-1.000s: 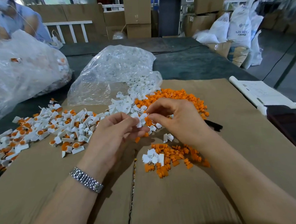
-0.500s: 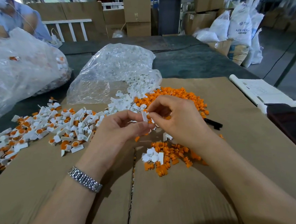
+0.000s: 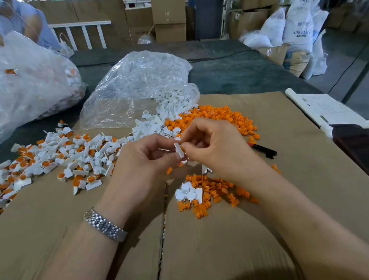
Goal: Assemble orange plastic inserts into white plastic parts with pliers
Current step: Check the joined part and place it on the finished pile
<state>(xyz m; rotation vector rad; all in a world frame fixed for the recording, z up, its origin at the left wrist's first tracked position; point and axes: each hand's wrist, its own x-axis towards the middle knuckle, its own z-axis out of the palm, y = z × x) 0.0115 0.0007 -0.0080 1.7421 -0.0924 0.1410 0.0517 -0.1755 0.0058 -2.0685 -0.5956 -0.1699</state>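
My left hand (image 3: 146, 161) pinches a small white plastic part (image 3: 179, 149) between thumb and fingers. My right hand (image 3: 218, 146) pinches an orange insert (image 3: 182, 149) against that part from the right. Both hands hover above the cardboard sheet (image 3: 298, 176). A small heap of orange inserts (image 3: 216, 191) and a few white parts (image 3: 189, 193) lies just below my hands. A bigger pile of orange inserts (image 3: 221, 116) spreads behind my right hand. Black-handled pliers (image 3: 264, 151) lie to the right of it, partly hidden.
Assembled white-and-orange pieces (image 3: 58, 159) are scattered at the left. A clear bag of white parts (image 3: 138, 86) lies open behind the hands, a larger clear bag (image 3: 22, 84) at far left. A white paper sheet (image 3: 327, 108) sits at the right edge. A person (image 3: 17, 22) stands beyond.
Both hands lifted slightly off the pile and came together. The white part now stands upright between my fingertips with the orange insert against it.
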